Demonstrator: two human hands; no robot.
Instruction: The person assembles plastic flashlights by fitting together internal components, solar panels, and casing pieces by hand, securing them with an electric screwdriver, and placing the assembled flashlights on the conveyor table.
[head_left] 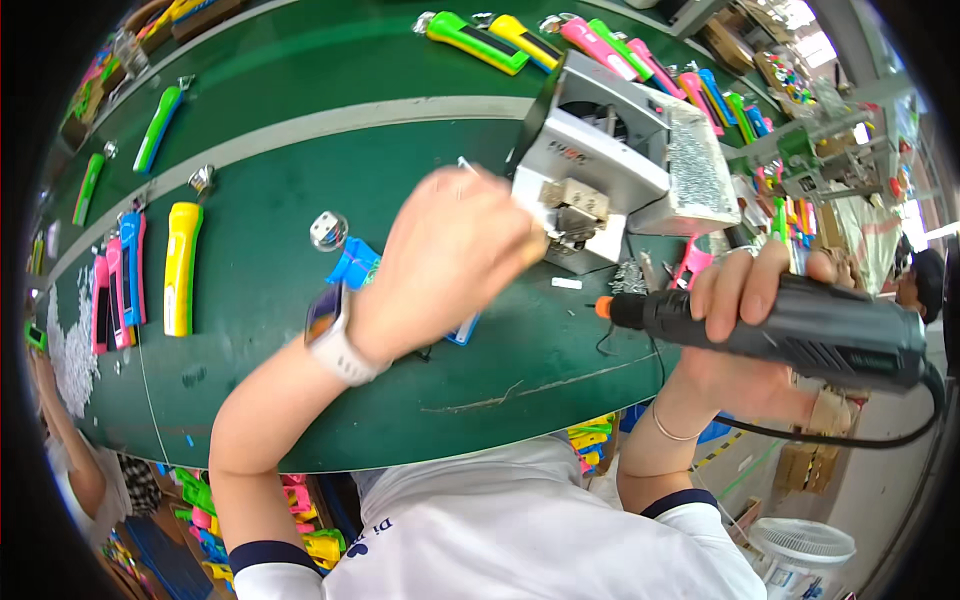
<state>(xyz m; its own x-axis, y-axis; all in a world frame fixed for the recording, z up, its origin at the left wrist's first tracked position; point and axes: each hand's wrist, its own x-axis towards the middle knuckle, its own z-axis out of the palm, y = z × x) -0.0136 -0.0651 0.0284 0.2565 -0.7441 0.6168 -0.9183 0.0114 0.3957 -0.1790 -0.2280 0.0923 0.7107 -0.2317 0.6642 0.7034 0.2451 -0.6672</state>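
1. Right hand [735, 295]: wrapped firmly round a black electric screwdriver [830, 330], fingers over the top; the full wrap presumably suits its thick barrel. Held above the bench, orange tip pointing left, cord trailing from the rear, out of the tip's way.
2. Left hand [450, 255]: blurred, fingers curled at the front of a grey metal dispenser [612, 165]; whether they pinch anything, cannot tell.
3. Dispenser: on the green bench [240, 390], its mechanism facing the person, probably for easy reach.
4. Blue casing [352, 265]: on the bench, partly hidden by the left wrist, near a clear-and-silver round piece [328, 230].
5. Yellow flashlight-shaped casing [182, 268]: lengthwise at left, beside pink and blue ones [118, 285], seemingly set aside to leave working room.
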